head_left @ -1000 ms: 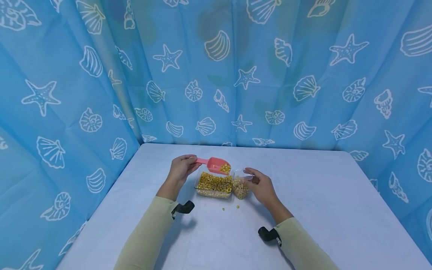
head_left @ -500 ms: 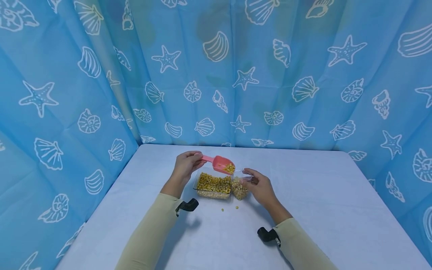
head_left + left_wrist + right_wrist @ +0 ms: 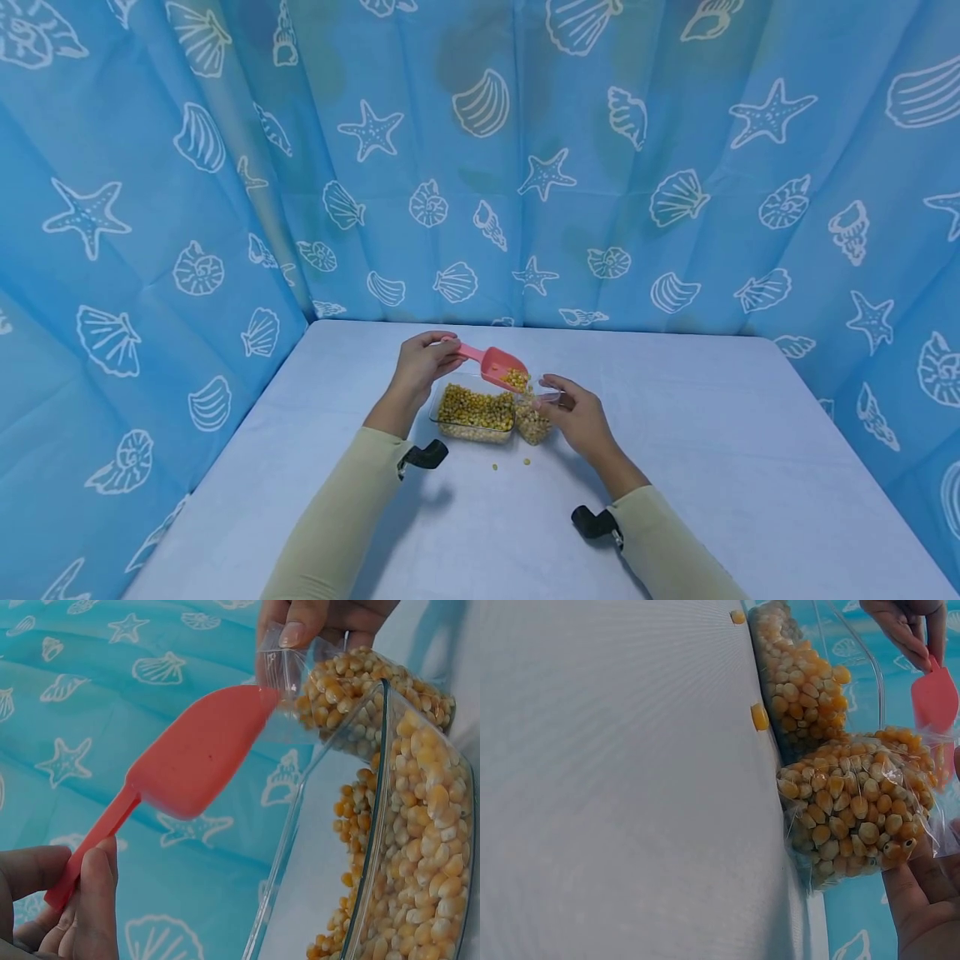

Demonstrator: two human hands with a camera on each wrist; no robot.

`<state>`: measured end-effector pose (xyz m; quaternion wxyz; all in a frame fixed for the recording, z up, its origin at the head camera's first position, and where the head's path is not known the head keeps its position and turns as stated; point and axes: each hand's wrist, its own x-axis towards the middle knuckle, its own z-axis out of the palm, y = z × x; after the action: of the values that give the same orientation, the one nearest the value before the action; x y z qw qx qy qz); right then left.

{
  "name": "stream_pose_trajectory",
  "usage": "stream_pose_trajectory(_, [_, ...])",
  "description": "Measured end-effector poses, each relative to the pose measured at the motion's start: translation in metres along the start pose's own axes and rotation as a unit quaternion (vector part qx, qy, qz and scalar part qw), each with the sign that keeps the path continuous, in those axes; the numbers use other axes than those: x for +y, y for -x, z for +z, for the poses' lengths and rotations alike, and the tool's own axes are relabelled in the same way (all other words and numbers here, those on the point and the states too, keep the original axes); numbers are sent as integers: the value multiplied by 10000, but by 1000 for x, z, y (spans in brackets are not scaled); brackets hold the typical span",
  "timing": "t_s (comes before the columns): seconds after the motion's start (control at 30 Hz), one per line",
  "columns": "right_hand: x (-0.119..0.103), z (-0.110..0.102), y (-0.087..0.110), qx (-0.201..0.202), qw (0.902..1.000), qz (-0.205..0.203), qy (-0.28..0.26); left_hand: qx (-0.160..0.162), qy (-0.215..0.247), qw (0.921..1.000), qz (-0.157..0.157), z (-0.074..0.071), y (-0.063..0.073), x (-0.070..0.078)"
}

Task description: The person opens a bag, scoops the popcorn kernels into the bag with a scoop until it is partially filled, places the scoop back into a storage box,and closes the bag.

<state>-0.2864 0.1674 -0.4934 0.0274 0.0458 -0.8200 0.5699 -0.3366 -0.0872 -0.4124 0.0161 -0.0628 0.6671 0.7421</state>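
Note:
My left hand (image 3: 423, 367) pinches the handle of a pink scoop (image 3: 199, 754). Its lip tilts down at the mouth of a clear plastic bag (image 3: 859, 817), and corn kernels (image 3: 516, 379) lie toward that lip. With thumb and fingers, my right hand (image 3: 581, 417) holds the bag's upper edge. Corn kernels fill the lower part of the bag, which rests on the table. Against the bag's left side stands a rectangular glass container (image 3: 375, 802) with more corn kernels in it. Some of the right fingers are hidden behind the bag's plastic.
Two loose kernels (image 3: 527, 461) lie on the white tablecloth (image 3: 712, 433) in front of the container and bag. Behind the table hangs a blue curtain (image 3: 480, 167) printed with shells and starfish.
My left hand has moved right with the scoop, bringing its lip from over the glass container to the bag's mouth and tipping it down. The right hand has stayed on the bag.

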Motion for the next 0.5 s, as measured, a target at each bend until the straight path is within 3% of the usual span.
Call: stream_pose_trajectory(0.5, [0,0,-1,4,10000,-18,29,-117,-152,9996,214,4,1,2])
